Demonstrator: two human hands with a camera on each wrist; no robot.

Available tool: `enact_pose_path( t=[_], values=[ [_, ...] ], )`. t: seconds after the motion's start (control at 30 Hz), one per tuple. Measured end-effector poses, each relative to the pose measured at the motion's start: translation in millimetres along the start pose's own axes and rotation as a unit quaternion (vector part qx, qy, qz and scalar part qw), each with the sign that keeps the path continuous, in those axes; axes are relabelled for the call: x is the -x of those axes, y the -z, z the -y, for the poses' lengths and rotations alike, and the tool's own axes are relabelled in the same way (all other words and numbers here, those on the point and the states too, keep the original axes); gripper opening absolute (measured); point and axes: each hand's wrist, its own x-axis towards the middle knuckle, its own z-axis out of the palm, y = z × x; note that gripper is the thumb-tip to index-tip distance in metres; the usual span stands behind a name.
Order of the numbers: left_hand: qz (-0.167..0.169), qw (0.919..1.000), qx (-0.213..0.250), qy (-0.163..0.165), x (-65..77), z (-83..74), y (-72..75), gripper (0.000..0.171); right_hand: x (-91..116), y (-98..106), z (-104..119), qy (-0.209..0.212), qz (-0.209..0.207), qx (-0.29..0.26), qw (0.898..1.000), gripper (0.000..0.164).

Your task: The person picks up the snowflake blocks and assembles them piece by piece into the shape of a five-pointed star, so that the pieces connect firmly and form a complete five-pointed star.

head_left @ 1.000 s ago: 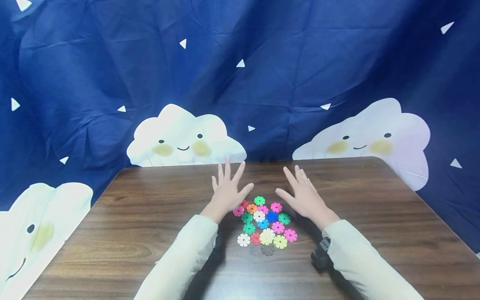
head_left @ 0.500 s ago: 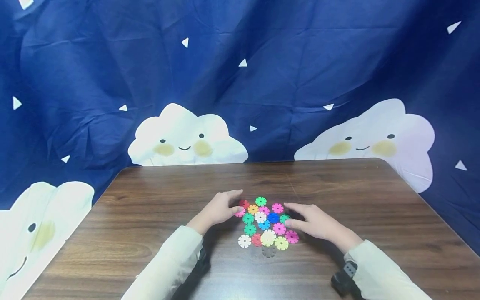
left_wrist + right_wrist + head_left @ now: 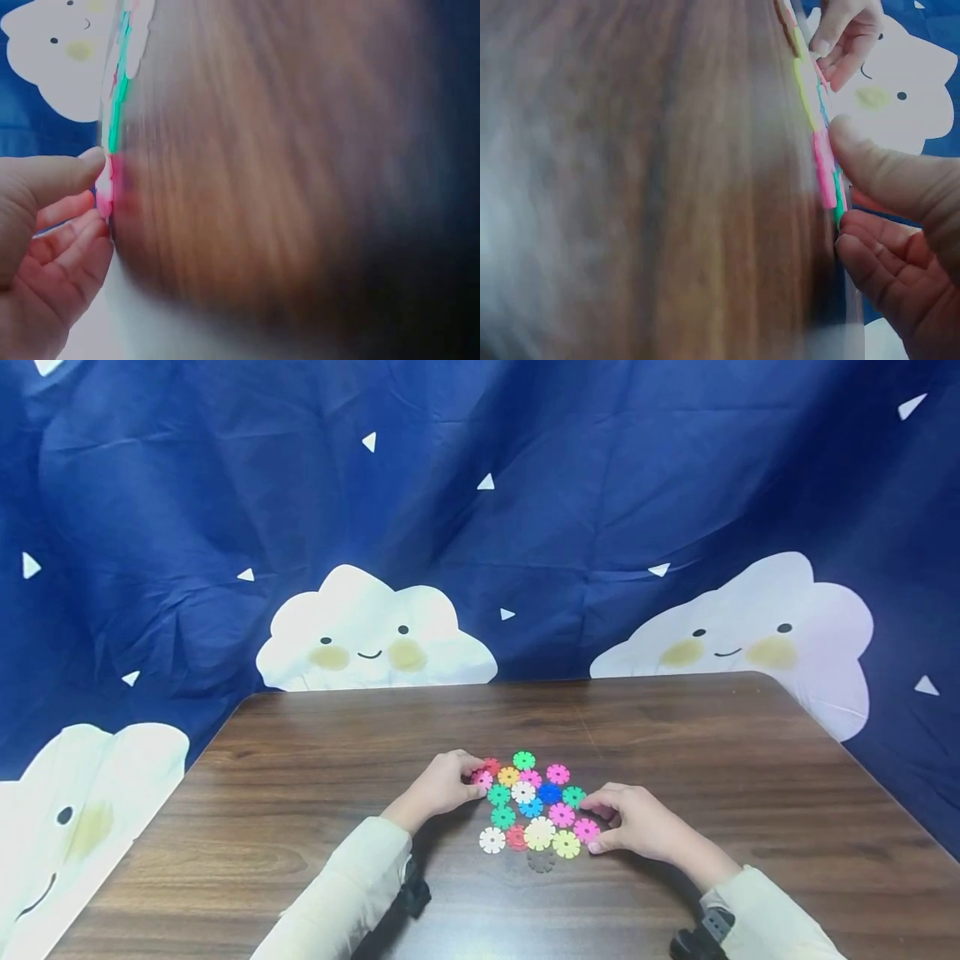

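Note:
Flat notched plastic snowflake discs in many colours, with a white disc (image 3: 522,792) near their middle, lie in one loose cluster on the brown wooden table (image 3: 315,743). At the cluster's left edge, my left hand (image 3: 441,785) has bent fingers and thumb on either side of a pink disc (image 3: 483,780). That same disc (image 3: 104,191) shows edge-on between thumb and fingertips in the left wrist view. Opposite, my right hand (image 3: 637,822) rests its thumb at another pink disc (image 3: 587,831), with fingertips by a green disc (image 3: 573,797).
A dark grey disc (image 3: 541,860) lies at the cluster's near edge. Black wrist cameras sit below both sleeves, the right camera (image 3: 701,935) near the bottom edge. Behind the table hangs a blue curtain (image 3: 540,527) with smiling clouds.
From spread fingers held above the far side of the discs, both hands have come down to the cluster's left and right edges, with fingers now bent. The discs have hardly shifted.

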Motion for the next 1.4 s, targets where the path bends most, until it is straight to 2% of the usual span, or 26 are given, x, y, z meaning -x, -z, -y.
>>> enact_pose_path(
  t=[0.23, 0.37, 0.63, 0.9, 1.17, 1.4],
  values=[
    [-0.025, 0.9997, -0.005, -0.001, -3.0, 3.3, -3.7, 0.034, -2.7, -3.9, -1.0, 0.012, -0.022, 0.019, 0.999, 0.033],
    [-0.034, 0.9994, 0.006, 0.003, -2.4, 3.8, -6.5, 0.032, -3.6, -7.4, -0.8, -0.005, -0.022, 0.003, 1.0, 0.027],
    [-0.038, 0.9987, 0.03, 0.017, -1.4, 2.1, -9.0, 0.026, -7.1, -10.7, 4.9, -0.066, -0.006, -0.049, 0.997, 0.03],
    [-0.056, 0.9972, 0.041, 0.027, -2.3, 3.3, -9.3, 0.023, -10.1, -11.7, 4.3, -0.077, -0.008, -0.071, 0.994, 0.035],
    [-0.065, 0.9967, 0.047, 0.011, -2.9, 3.3, -11.7, 0.025, -11.2, -10.2, 5.8, -0.104, -0.033, -0.079, 0.991, 0.033],
    [-0.062, 0.9963, 0.058, 0.012, -2.3, 2.5, -12.6, 0.019, -10.9, -10.6, 5.4, -0.12, -0.039, -0.145, 0.981, 0.026]
  ],
)
